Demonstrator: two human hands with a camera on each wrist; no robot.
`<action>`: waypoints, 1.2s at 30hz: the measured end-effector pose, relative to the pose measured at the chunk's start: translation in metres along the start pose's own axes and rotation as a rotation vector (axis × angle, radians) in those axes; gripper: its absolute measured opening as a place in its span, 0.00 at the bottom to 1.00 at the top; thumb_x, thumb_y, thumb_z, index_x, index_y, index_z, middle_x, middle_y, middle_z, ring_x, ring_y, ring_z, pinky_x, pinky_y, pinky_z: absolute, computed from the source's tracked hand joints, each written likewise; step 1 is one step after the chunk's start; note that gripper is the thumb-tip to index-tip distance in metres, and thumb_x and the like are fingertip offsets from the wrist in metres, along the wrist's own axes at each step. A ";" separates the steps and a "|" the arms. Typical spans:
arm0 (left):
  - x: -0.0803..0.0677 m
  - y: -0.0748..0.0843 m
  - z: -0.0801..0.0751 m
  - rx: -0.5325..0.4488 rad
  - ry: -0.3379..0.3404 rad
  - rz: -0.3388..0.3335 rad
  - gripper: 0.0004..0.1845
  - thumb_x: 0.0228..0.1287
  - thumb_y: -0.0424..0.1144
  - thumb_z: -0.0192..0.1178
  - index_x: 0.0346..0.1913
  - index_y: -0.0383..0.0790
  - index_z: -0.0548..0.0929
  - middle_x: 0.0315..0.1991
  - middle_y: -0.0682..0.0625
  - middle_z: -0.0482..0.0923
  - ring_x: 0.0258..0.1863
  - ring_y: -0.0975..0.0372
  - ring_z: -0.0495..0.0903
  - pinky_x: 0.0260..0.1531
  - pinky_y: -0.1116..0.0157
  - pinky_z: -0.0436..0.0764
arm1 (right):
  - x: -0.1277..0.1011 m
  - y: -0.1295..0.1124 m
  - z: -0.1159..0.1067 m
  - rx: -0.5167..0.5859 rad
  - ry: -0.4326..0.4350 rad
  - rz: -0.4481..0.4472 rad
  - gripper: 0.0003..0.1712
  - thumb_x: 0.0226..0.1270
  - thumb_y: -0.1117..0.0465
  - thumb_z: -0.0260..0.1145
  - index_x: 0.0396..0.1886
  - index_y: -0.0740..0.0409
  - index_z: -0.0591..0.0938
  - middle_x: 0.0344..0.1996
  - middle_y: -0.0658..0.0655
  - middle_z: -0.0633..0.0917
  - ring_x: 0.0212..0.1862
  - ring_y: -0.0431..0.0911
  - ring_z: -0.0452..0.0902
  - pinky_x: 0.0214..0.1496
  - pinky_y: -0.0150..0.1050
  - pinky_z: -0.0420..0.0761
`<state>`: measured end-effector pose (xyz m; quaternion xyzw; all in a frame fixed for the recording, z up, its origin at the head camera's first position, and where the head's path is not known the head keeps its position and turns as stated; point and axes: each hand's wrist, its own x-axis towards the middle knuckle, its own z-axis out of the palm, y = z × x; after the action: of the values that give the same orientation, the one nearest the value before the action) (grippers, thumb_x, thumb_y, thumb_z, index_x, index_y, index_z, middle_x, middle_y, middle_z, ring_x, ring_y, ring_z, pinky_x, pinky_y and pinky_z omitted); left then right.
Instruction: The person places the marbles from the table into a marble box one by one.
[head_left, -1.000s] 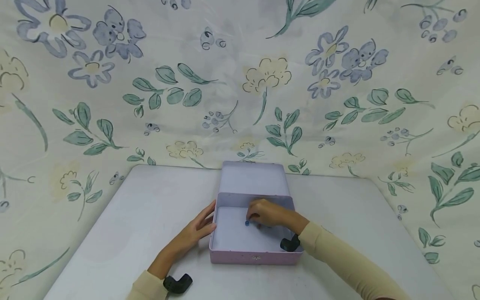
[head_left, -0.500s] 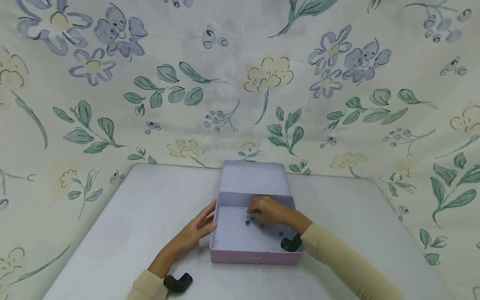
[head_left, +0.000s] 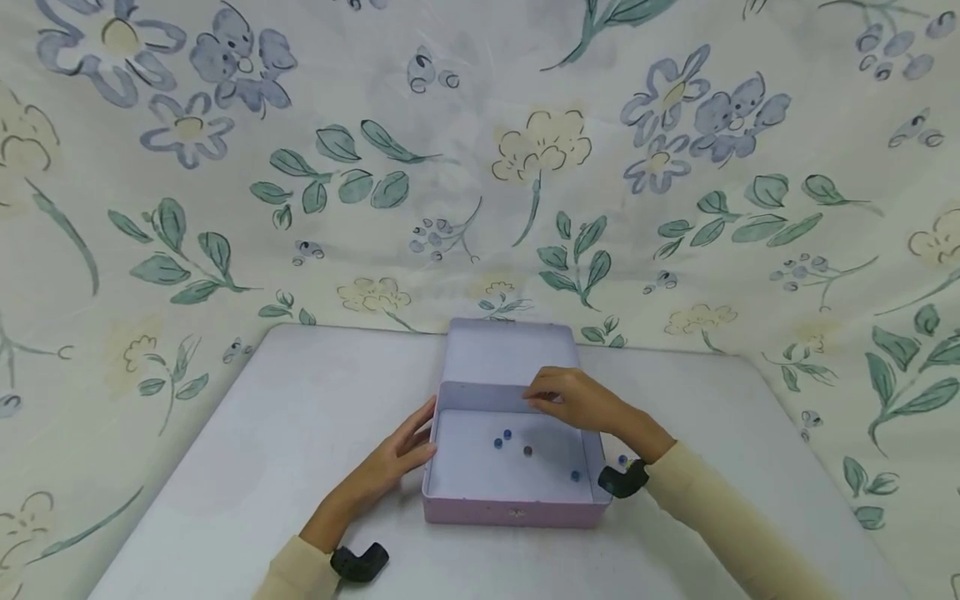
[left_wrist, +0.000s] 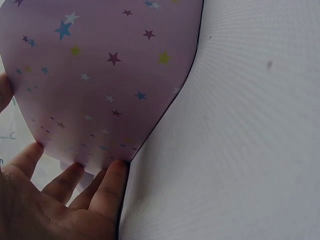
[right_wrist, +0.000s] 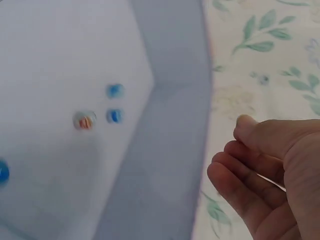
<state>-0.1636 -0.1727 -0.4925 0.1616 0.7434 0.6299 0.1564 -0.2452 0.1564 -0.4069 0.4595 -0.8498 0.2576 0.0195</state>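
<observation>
A lidded lilac box (head_left: 517, 513) stands with its lid (head_left: 512, 352) raised at the back. Several glass marbles lie on its floor: a blue marble (head_left: 498, 443), another blue marble (head_left: 507, 434) near it, a marble with an orange swirl (right_wrist: 84, 121), and a blue marble (head_left: 575, 476) close to the right wall. My left hand (head_left: 401, 454) rests its outstretched fingers against the box's left side, whose star pattern fills the left wrist view. Above the back right of the box hovers my right hand (head_left: 577, 398), fingers loosely bent, with nothing visible between thumb and fingertips (right_wrist: 242, 122).
On the white table (head_left: 315, 417), small blue and yellow things (head_left: 622, 460) lie right of the box, partly hidden by the black wrist device (head_left: 624, 479). A floral cloth (head_left: 450, 167) hangs behind the table.
My right hand has risen from the box floor and moved right and back, leaving the marbles in full sight. My left hand has kept its place on the box's side.
</observation>
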 end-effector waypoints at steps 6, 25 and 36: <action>0.000 -0.001 0.000 0.010 -0.001 0.005 0.38 0.77 0.41 0.50 0.81 0.59 0.44 0.83 0.49 0.37 0.79 0.37 0.44 0.72 0.34 0.55 | -0.030 0.003 -0.024 0.008 0.061 0.083 0.09 0.65 0.66 0.70 0.44 0.57 0.89 0.38 0.49 0.88 0.39 0.38 0.82 0.42 0.31 0.85; 0.001 0.001 0.000 0.037 0.017 0.000 0.38 0.77 0.41 0.50 0.81 0.57 0.44 0.83 0.48 0.37 0.79 0.37 0.45 0.71 0.34 0.55 | -0.140 0.041 -0.014 0.038 0.128 0.309 0.09 0.63 0.71 0.69 0.43 0.64 0.87 0.37 0.54 0.88 0.39 0.40 0.84 0.40 0.32 0.86; 0.001 -0.002 0.000 0.024 0.011 -0.003 0.38 0.77 0.41 0.50 0.81 0.59 0.44 0.83 0.48 0.38 0.79 0.37 0.45 0.71 0.33 0.56 | -0.148 0.049 0.003 0.028 0.013 0.396 0.10 0.64 0.69 0.68 0.45 0.60 0.87 0.40 0.54 0.89 0.41 0.41 0.84 0.43 0.32 0.85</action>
<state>-0.1644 -0.1722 -0.4946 0.1591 0.7519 0.6216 0.1515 -0.1975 0.2905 -0.4703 0.2817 -0.9198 0.2711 -0.0324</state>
